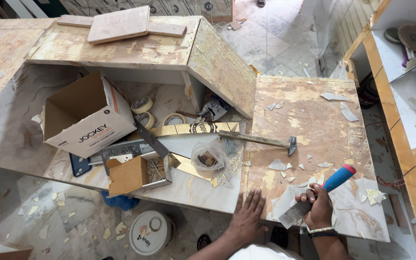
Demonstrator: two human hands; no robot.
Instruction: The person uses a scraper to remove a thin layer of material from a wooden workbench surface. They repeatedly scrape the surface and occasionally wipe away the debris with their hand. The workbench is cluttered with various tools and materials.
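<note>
My right hand (318, 206) grips a chisel (331, 185) with a blue and red handle; its flat metal blade points down-left onto a pale patch of the brown, glue-stained board (314, 120). My left hand (247, 215) lies flat, fingers spread, on the near edge of the worktop just left of the blade. Torn white flakes of peeled covering (278, 165) lie scattered on the board around both hands. A hammer (261, 140) with a wooden handle rests on the board farther back.
An open white cardboard box (85, 118), rolls of tape (143, 105), a small box of nails (152, 169) and a clear bag (208, 159) clutter the marble-look counter at left. A white bucket (149, 232) stands on the floor. Shelving (405, 72) rises at right.
</note>
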